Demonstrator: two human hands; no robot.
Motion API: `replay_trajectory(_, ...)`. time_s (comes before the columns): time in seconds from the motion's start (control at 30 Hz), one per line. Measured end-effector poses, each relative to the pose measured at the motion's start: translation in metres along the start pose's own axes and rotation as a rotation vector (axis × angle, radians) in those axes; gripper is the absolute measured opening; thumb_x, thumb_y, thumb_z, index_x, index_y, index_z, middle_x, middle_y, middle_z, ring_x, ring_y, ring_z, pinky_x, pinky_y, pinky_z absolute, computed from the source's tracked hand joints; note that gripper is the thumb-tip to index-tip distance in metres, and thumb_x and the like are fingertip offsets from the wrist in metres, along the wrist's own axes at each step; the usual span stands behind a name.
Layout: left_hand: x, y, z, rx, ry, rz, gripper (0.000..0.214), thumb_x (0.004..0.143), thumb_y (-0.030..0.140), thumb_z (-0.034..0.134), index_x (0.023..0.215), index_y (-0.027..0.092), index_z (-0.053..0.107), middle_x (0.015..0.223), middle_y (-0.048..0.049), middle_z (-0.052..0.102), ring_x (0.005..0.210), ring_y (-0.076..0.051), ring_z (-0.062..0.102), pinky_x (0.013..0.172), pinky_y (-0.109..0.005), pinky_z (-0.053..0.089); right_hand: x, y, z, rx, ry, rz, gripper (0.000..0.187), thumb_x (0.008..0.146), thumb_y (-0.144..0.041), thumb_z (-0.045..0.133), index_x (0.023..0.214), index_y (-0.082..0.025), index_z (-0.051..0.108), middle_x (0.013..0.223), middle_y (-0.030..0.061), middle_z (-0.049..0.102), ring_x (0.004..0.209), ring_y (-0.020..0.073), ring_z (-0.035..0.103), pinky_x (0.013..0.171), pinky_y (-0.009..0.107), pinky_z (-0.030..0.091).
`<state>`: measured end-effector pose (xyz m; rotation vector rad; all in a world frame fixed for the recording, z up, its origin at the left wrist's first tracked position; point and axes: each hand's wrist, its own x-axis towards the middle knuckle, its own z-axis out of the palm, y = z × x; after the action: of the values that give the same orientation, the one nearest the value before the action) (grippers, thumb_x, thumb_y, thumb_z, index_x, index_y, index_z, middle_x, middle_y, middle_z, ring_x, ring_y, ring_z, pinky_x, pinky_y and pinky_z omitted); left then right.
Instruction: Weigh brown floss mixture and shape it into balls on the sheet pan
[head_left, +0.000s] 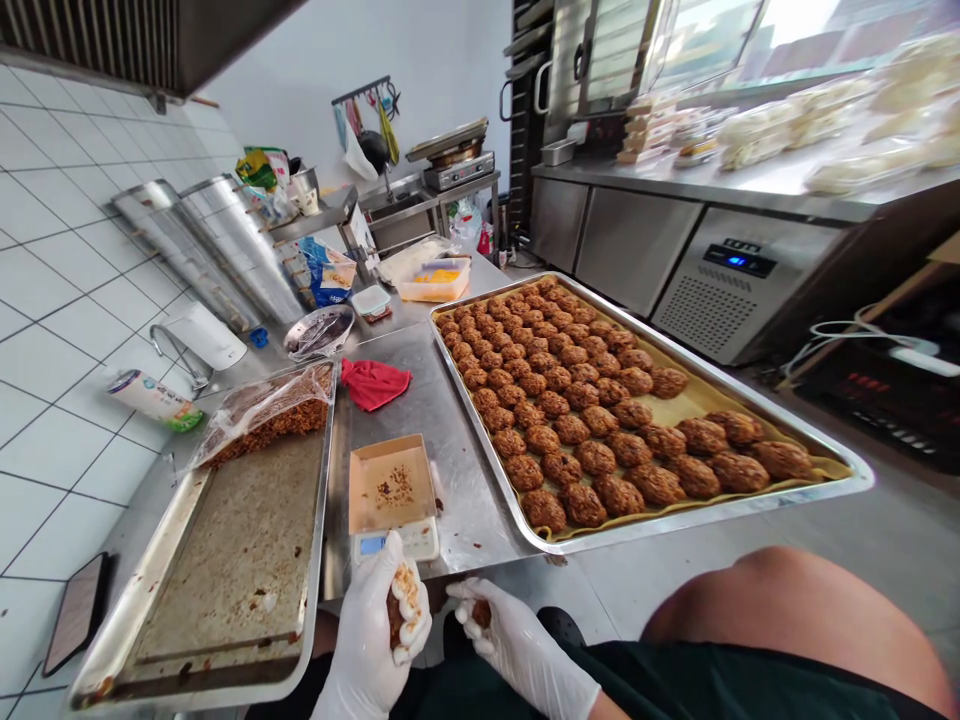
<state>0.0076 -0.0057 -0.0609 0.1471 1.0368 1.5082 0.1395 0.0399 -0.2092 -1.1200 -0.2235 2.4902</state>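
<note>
Brown clump [395, 620] in the left hand [379, 625], a second piece in the right

The left hand, in a white glove, has its fingers curled round the brown clump, with pale crumbs stuck along them. The right hand [506, 635], gloved alike, has its fingers bent in on a brown piece [481, 613], mostly hidden by them. Both hands are just in front of the counter [469, 500], apart from each other.

Directly beyond the left hand stands a scale [418, 540] with a lit display, and on it an open cardboard box [363, 490] with brown crumbs inside. To the right, a large tray [861, 476] lined with yellowish paper [724, 395] holds many rows of shaped brown balls [596, 457]; the paper shows bare toward the right side.

To the left lies a stained metal tray [232, 550]. Loose brown mixture [289, 435] is heaped at its far end, partly under clear plastic film [259, 412]. A red cloth [375, 384] sits between the trays, near a film-covered bowl [319, 332]. Farther back is a plastic container [454, 290] with yellow-orange contents.
</note>
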Motion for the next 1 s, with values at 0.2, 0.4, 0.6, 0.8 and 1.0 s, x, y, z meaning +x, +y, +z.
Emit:
replay_trajectory(0.2, -0.011, 0.016, 0.003, 0.087, -0.065, -0.066, 0.025, 0.090, 0.035, 0.062, 0.105, 0.016, 0.063, 0.088, -0.0083, 0.069, 0.068, -0.016, 0.065, 0.051, -0.022, 0.044, 0.003, 0.000, -0.002, 0.012, 0.003, -0.009, 0.024, 0.078, -0.033, 0.061, 0.077, -0.011, 0.070, 0.060, 0.0034, 0.058, 0.046, 0.0062, 0.045, 0.037, 0.015, 0.023)
replay_trajectory(0.4, -0.009, 0.014, 0.000, 0.049, 0.064, 0.052, 0.020, 0.086, 0.035, 0.066, 0.086, 0.015, 0.067, 0.079, -0.0066, 0.071, 0.040, -0.004, 0.042, 0.040, -0.019, 0.034, 0.003, 0.000, -0.002, 0.013, 0.000, -0.009, 0.022, 0.077, -0.032, 0.062, 0.078, -0.012, 0.069, 0.060, 0.0033, 0.058, 0.045, 0.0063, 0.043, 0.036, 0.015, 0.022)
replay_trajectory(0.6, -0.012, 0.009, -0.001, -0.068, -0.011, -0.019, 0.021, 0.082, 0.033, 0.071, 0.074, 0.016, 0.062, 0.067, -0.0021, 0.062, 0.060, -0.013, 0.061, 0.051, -0.022, 0.045, 0.007, 0.002, -0.005, 0.024, -0.008, -0.029, 0.020, 0.076, -0.032, 0.062, 0.077, -0.013, 0.068, 0.060, 0.0028, 0.059, 0.046, 0.0060, 0.043, 0.037, 0.015, 0.022)
replay_trajectory(0.8, -0.019, 0.012, 0.001, 0.218, -0.035, 0.013, 0.029, 0.074, 0.017, 0.075, 0.102, 0.016, 0.066, 0.102, -0.0106, 0.071, 0.061, -0.010, 0.061, 0.049, -0.019, 0.041, 0.011, 0.003, -0.005, 0.039, 0.004, -0.023, 0.015, 0.072, -0.029, 0.065, 0.073, -0.014, 0.066, 0.057, 0.0023, 0.058, 0.045, 0.0063, 0.043, 0.036, 0.015, 0.021)
replay_trajectory(1.0, -0.010, -0.004, 0.003, 0.232, -0.099, -0.075, 0.028, 0.079, 0.040, 0.073, 0.078, 0.015, 0.061, 0.067, -0.0025, 0.063, 0.046, -0.007, 0.050, 0.037, -0.016, 0.030, 0.012, 0.003, -0.006, 0.041, 0.028, -0.036, 0.016, 0.072, -0.028, 0.065, 0.074, -0.013, 0.066, 0.058, 0.0024, 0.058, 0.044, 0.0055, 0.041, 0.036, 0.015, 0.019)
